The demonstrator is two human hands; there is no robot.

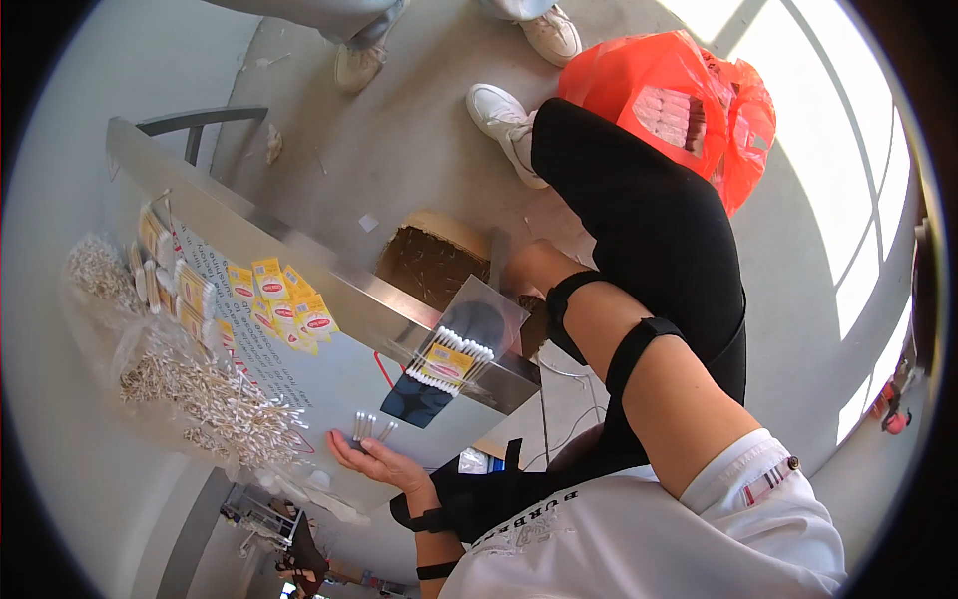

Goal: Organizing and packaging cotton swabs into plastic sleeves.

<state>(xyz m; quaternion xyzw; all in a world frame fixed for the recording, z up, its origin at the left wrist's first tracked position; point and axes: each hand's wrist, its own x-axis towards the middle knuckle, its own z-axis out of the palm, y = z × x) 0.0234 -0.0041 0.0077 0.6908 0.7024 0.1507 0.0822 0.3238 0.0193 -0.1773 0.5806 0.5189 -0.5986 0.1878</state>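
My left hand (377,461) is at the near edge of the table, palm turned up. Its thumb bends over several loose cotton swabs (373,427), which stick out above the fingers. Beyond it, a clear plastic bag (489,304) hangs partly over the table edge above a dark blue patterned piece (419,401). Inside the bag lies a row of white-tipped swabs (462,345) with a yellow card (447,362). My right hand (523,268) reaches past the table's edge, beside the bag's upper end and a cardboard box; its fingers are blurred and partly hidden.
Yellow cards (279,299) lie spread on the table (329,384). Left of them are bundled swabs (195,290) and a large heap of loose swabs (200,389) in clear plastic. On the floor stand an open cardboard box (444,232) and a red plastic bag (619,90). Another person's shoes (552,36) are nearby.
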